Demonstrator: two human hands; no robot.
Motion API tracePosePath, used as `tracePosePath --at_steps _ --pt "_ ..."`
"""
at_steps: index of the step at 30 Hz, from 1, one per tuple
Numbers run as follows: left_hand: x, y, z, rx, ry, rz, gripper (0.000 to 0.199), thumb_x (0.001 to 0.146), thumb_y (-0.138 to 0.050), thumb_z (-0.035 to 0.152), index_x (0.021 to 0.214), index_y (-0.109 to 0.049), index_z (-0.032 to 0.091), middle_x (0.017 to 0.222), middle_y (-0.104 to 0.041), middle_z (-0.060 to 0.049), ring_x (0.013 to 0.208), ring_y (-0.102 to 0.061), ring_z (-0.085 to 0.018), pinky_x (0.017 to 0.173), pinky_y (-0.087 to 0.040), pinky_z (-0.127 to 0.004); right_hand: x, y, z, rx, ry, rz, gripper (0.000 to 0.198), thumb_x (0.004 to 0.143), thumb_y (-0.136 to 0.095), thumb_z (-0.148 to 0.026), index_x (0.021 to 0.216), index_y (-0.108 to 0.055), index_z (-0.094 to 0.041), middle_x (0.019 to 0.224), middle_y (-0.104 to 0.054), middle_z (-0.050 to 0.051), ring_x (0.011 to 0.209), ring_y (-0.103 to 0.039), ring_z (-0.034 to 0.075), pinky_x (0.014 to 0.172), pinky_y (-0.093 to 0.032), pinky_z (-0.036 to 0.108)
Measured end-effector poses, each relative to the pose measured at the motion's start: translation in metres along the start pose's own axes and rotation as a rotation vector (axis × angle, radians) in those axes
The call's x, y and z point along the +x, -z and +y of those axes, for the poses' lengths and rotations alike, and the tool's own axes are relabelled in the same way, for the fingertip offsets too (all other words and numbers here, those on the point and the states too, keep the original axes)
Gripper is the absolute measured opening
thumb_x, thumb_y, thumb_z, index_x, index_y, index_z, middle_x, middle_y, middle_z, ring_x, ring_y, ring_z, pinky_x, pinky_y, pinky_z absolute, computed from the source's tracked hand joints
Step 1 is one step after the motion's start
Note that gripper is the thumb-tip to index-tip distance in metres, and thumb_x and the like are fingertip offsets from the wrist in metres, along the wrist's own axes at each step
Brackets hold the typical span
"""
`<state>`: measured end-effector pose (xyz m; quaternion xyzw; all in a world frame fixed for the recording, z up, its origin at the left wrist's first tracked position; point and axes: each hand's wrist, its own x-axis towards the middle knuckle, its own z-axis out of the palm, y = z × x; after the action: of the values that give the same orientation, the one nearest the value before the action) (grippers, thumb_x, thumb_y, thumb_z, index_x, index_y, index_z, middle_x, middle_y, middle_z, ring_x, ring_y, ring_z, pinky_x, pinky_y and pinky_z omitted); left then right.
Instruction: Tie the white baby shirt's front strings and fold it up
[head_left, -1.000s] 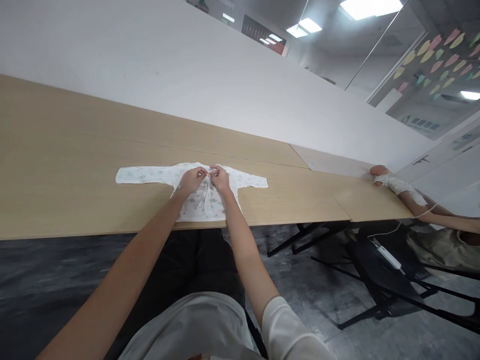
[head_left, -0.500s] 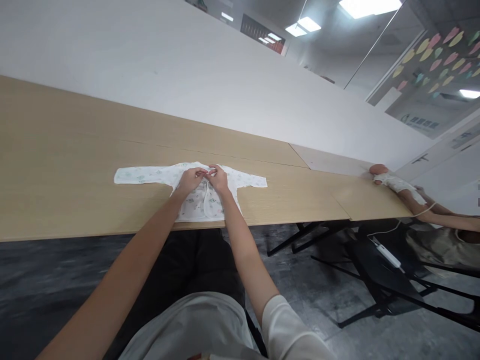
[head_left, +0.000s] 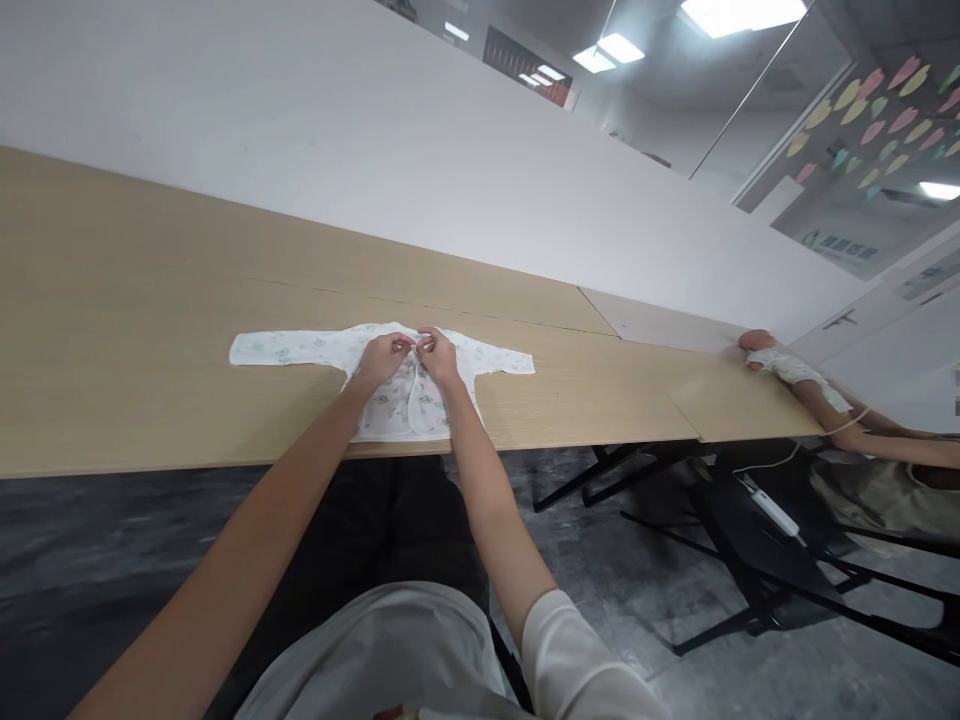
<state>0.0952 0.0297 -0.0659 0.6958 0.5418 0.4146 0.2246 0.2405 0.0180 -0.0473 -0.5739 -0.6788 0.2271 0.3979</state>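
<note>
The small printed shirt (head_left: 394, 405) lies flat on the worktop (head_left: 165, 390), its hem near the edge closest to the person. The spreading-out looks done: one sleeve (head_left: 289, 348) reaches straight out to the left, the other (head_left: 504, 359) to the right, and the front is laid together. The work at the neckline looks unfinished. There the left hand (head_left: 384, 360) and right hand (head_left: 437, 358) meet almost fingertip to fingertip, each pinching the cloth; exactly what they grip is too small to tell. Below them, the curved white front edge (head_left: 410, 405) appears loose, with no fastening visible along it.
</note>
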Motion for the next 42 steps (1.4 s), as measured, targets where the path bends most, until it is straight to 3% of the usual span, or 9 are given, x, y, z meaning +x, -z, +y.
tracePosePath --at_steps 12,17,22,35,42 --pt "0.001 -0.002 -0.003 -0.003 -0.001 0.026 0.028 0.077 -0.056 0.029 0.093 -0.077 0.018 0.096 -0.078 -0.008 0.086 -0.069 -0.022 0.086 -0.052 -0.031 0.006 -0.008 0.009 0.038 0.046 0.025 0.027 0.081 -0.069 -0.013 0.107 -0.067 -0.020 0.083 -0.070 -0.002 0.079 -0.067 0.013 0.080 -0.052 0.022" --pt "0.000 -0.001 -0.001 -0.028 0.020 0.029 0.029 0.078 -0.057 0.032 0.092 -0.078 0.018 0.101 -0.078 -0.009 0.096 -0.070 -0.026 0.091 -0.051 -0.034 0.006 -0.010 0.007 0.035 0.044 0.026 0.024 0.080 -0.065 -0.010 0.102 -0.066 -0.021 0.079 -0.066 -0.004 0.078 -0.065 0.013 0.080 -0.052 0.022" --pt "-0.001 -0.001 0.001 -0.051 0.027 0.031 0.030 0.078 -0.060 0.037 0.093 -0.077 0.017 0.098 -0.078 -0.009 0.094 -0.070 -0.026 0.086 -0.052 -0.033 0.006 -0.011 0.006 0.047 0.045 0.023 0.021 0.081 -0.062 -0.010 0.100 -0.066 -0.020 0.075 -0.063 -0.004 0.076 -0.064 0.013 0.079 -0.051 0.022" --pt "-0.002 -0.002 0.002 0.173 -0.044 -0.007 0.039 0.087 -0.045 0.034 0.103 -0.074 0.014 0.102 -0.076 -0.012 0.092 -0.067 -0.025 0.083 -0.048 -0.031 0.003 -0.008 0.004 0.061 0.068 0.006 0.020 0.078 -0.056 -0.010 0.093 -0.063 -0.021 0.073 -0.064 -0.005 0.076 -0.062 0.014 0.085 -0.050 0.026" --pt "-0.001 0.000 0.008 0.339 0.006 -0.017 0.041 0.090 -0.042 0.033 0.104 -0.075 0.012 0.100 -0.075 -0.015 0.092 -0.066 -0.027 0.084 -0.046 -0.034 0.006 -0.013 0.009 0.125 -0.045 0.070 0.020 0.075 -0.058 -0.008 0.091 -0.063 -0.019 0.078 -0.066 -0.003 0.074 -0.063 0.013 0.081 -0.051 0.024"
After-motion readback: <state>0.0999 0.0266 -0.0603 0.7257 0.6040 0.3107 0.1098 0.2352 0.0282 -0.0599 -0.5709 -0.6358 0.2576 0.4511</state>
